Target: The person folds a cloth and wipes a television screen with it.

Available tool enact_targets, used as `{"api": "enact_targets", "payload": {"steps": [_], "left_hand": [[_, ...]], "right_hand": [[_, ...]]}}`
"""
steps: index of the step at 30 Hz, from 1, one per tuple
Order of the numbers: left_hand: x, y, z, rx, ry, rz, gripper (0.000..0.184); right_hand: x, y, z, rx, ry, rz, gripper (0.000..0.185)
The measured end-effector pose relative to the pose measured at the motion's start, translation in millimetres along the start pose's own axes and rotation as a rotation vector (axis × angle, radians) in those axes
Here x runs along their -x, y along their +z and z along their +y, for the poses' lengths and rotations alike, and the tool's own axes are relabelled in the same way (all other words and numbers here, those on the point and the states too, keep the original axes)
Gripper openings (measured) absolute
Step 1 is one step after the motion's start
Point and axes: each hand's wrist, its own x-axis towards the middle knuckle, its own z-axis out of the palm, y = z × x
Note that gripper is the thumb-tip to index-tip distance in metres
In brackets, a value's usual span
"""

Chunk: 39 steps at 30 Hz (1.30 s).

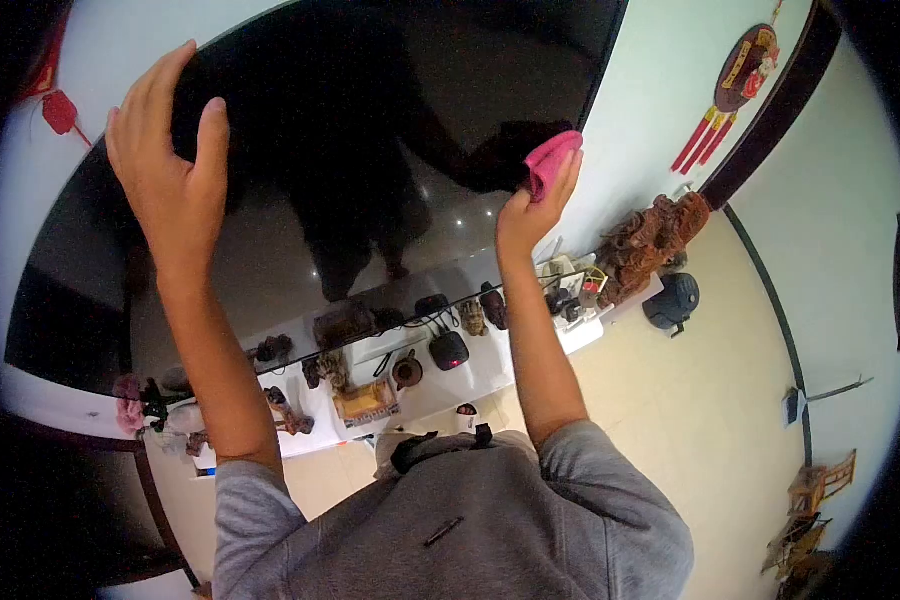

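My right hand [538, 208] holds a folded pink cloth [552, 165] against the right edge of a large, dark, glossy screen [300, 130]. The cloth lies between the palm and the screen, with the fingers stretched along it. My left hand [170, 160] is raised over the left part of the screen, thumb and fingers apart, with nothing in it. Whether it touches the screen cannot be made out. Dark reflections and small points of light show on the screen's surface.
Below the screen, a white cabinet [430, 395] bears a black box [449, 349], a brown teapot [407, 371] and several ornaments. A large carved wood piece [650, 245] stands at its right end. A round hanging decoration [746, 68] is on the right wall, and a dark bin [672, 302] is on the floor.
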Motion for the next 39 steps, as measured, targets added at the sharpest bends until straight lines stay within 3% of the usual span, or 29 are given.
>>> {"api": "enact_targets", "payload": {"steps": [3, 6, 8, 10, 13, 19, 27, 33, 39], "left_hand": [[0, 1, 0, 0.001, 0.003, 0.006, 0.044], [1, 1, 0, -0.004, -0.001, 0.013, 0.044], [0, 0, 1, -0.002, -0.014, -0.002, 0.044], [1, -1, 2, 0.002, -0.017, -0.011, 0.045], [1, -1, 0, 0.004, -0.012, -0.007, 0.045], [2, 0, 1, -0.016, -0.013, -0.01, 0.046], [1, -1, -1, -0.017, 0.003, -0.017, 0.046], [3, 3, -3, -0.023, 0.037, 0.02, 0.046], [1, 2, -1, -0.038, 0.021, 0.006, 0.046]], "right_hand": [[48, 11, -19, 0.031, -0.044, -0.098, 0.083], [87, 0, -1, -0.038, -0.371, -0.439, 0.078], [60, -12, 34, -0.013, -0.577, -0.478, 0.076], [30, -21, 47, 0.099, -0.512, -0.331, 0.074], [8, -24, 44, 0.168, -0.217, -0.163, 0.074], [87, -15, 37, 0.112, 0.167, -0.112, 0.074], [-7, -1, 8, 0.047, -0.059, -0.024, 0.078], [72, -18, 57, 0.06, 0.113, -0.059, 0.076], [-4, -7, 20, 0.05, -0.023, 0.01, 0.073]]}}
